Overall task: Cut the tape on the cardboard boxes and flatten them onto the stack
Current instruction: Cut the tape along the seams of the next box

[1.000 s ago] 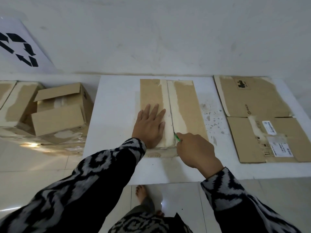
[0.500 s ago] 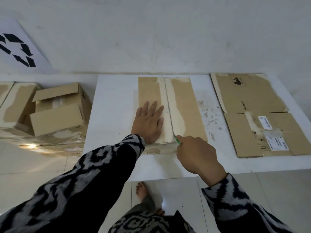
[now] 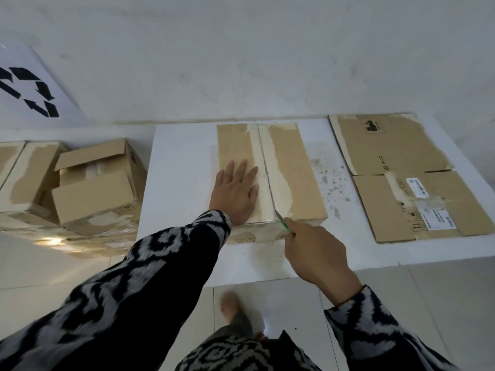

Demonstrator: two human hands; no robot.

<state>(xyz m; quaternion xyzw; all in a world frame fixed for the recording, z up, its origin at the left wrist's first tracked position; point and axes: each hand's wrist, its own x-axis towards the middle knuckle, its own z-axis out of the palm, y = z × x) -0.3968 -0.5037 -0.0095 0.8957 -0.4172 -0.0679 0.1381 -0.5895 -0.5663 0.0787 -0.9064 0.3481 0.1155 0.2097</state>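
A closed cardboard box [image 3: 294,172] lies on the white table [image 3: 182,167], its two top flaps meeting at a centre seam under pale tape. My left hand [image 3: 235,194] presses flat on the left flap, fingers straight. My right hand [image 3: 316,255] grips a green-handled knife [image 3: 282,222]. The blade tip sits at the seam, at the box's near edge. Flattened cardboard sheets [image 3: 401,172] lie as a stack on the right of the table.
Several cardboard boxes [image 3: 93,188], one with open flaps, are piled on the floor to the left of the table. A sheet with a recycling sign [image 3: 29,92] leans on the wall behind them. My bare foot [image 3: 230,303] stands on the tiled floor below the table edge.
My right hand has drawn the knife down the seam to the box's near edge. My left hand stays pressed on the left flap.
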